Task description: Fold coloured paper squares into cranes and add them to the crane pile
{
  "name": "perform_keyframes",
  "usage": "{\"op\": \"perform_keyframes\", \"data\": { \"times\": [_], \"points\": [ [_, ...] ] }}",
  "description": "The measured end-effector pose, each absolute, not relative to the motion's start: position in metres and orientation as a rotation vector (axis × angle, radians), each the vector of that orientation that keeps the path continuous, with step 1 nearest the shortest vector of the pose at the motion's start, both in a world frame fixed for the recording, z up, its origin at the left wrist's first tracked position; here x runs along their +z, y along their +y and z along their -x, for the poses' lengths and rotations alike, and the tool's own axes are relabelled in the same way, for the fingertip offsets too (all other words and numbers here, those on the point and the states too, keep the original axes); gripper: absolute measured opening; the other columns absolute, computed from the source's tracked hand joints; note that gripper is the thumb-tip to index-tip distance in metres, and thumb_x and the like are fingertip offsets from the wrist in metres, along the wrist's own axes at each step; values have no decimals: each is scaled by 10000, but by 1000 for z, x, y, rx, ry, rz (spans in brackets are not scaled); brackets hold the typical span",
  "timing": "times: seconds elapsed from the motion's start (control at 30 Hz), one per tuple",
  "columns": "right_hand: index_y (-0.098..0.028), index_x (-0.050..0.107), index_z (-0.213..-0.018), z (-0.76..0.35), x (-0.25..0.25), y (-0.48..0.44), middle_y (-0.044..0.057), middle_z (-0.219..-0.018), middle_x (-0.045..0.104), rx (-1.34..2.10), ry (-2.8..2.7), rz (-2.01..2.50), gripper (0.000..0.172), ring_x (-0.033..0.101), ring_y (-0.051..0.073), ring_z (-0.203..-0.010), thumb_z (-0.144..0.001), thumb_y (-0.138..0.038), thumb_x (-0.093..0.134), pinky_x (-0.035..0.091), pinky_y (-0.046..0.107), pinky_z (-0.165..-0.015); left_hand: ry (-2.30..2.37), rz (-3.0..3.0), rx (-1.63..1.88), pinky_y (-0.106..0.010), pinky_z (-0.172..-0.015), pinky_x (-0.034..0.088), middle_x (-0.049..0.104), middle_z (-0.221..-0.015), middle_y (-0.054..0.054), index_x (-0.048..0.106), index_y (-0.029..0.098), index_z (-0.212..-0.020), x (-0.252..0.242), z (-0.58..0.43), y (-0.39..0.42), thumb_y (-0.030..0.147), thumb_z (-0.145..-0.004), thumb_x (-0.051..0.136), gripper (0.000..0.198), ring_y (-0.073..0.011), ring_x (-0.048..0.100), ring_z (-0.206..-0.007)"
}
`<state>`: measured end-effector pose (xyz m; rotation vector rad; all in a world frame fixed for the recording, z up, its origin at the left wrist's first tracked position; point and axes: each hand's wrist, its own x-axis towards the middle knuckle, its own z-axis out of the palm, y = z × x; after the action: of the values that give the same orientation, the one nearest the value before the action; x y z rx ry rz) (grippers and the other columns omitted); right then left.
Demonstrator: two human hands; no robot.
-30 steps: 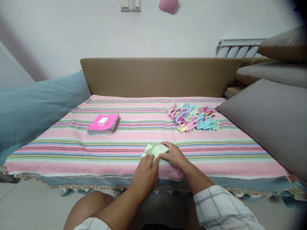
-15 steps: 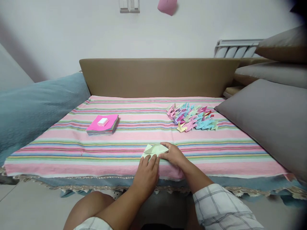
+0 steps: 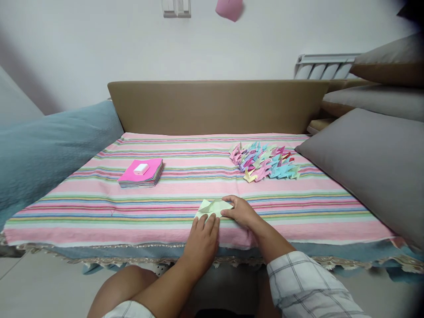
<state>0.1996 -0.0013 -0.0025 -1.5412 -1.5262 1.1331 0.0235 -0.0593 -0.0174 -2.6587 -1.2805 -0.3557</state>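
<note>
A pale green sheet of origami paper [image 3: 215,206], partly folded with a flap standing up, lies near the front edge of the striped cloth. My left hand [image 3: 202,236] rests flat on its near side, fingers stretched out and pressing it down. At the paper's right corner my right hand [image 3: 243,213] pinches the edge between thumb and forefinger. The near part of the paper is hidden under my left fingers.
Several folded paper cranes [image 3: 265,162] in mixed colours sit at the back right. To the left lies a stack of coloured paper [image 3: 154,174] with a small white block [image 3: 141,169] on top. Grey cushions [image 3: 367,163] border the right side, a blue cushion [image 3: 59,150] the left.
The view has shifted very slightly. My right hand still grips the paper's right corner, and my left hand has hardly moved.
</note>
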Motion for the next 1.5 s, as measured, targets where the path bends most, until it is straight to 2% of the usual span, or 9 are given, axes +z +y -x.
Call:
{"op": "perform_keyframes", "data": {
  "times": [0.13,0.23,0.3,0.43,0.7,0.9,1.17,1.37,1.5],
  "points": [
    [-142,555,-1114,-202,-4,1,37,-877,650,1243,-1471,1518,502,607,148,-736,-636,-180,701,473,263,-671,-1281,2661,-346,-533,-971,351,473,-1316,-124,443,161,-1279,-16,-23,-60,139,-794,450,486,-293,439,-1148],
    [-105,522,-1159,-205,-1,1,-25,-645,599,1383,-1371,1492,504,533,90,-516,-676,-142,659,431,221,-542,-1286,2658,-338,-527,-979,345,473,-1316,-121,442,152,-1282,-16,-23,-60,160,-802,458,481,-299,435,-1151],
    [-95,525,-1153,-207,2,0,-54,-553,555,1451,-1329,1479,481,508,79,-472,-689,-131,646,400,201,-501,-1290,2658,-332,-524,-983,343,473,-1316,-119,442,149,-1283,-16,-23,-60,174,-804,468,481,-299,434,-1152],
    [-114,547,-1108,-214,4,0,-51,-544,563,1511,-1294,1462,416,532,81,-494,-701,-127,628,365,177,-467,-1303,2671,-322,-516,-992,336,469,-1320,-112,436,164,-1286,-16,-23,-60,192,-804,477,485,-288,427,-1162],
    [-132,559,-983,-219,-1,5,-49,-598,587,1287,-1399,1564,341,474,68,-459,-655,-119,652,353,191,-468,-1342,2725,-405,-521,-996,325,457,-1313,-113,433,183,-1274,-16,-21,-60,220,-756,542,530,-302,411,-1172],
    [-146,553,-1005,-216,3,2,-60,-611,563,1174,-1490,1631,376,474,74,-463,-640,-129,643,363,200,-490,-1337,2709,-524,-491,-968,359,476,-1158,-133,417,168,-1275,-20,-18,-59,198,-716,576,582,-298,425,-1111],
    [-154,548,-1023,-217,-1,3,-64,-611,553,1119,-1546,1645,378,470,72,-471,-654,-149,628,366,196,-502,-1354,2712,-436,-447,-947,380,479,-1136,-105,447,197,-1263,-11,-13,-58,190,-735,567,541,-275,434,-1076],
    [-153,559,-1002,-217,1,2,-48,-644,578,1128,-1554,1661,353,487,77,-492,-656,-146,628,366,193,-495,-1567,2624,-364,-407,-846,420,503,-1055,-84,535,275,-1199,-1,4,-56,238,-752,590,452,-253,467,-970],
    [-147,559,-1005,-217,3,2,-42,-657,584,1147,-1564,1677,354,486,75,-493,-658,-143,626,361,192,-491,-1651,2577,-317,-373,-800,423,522,-983,-72,568,280,-1170,5,16,-52,258,-770,579,401,-232,487,-908]
  ]
}}
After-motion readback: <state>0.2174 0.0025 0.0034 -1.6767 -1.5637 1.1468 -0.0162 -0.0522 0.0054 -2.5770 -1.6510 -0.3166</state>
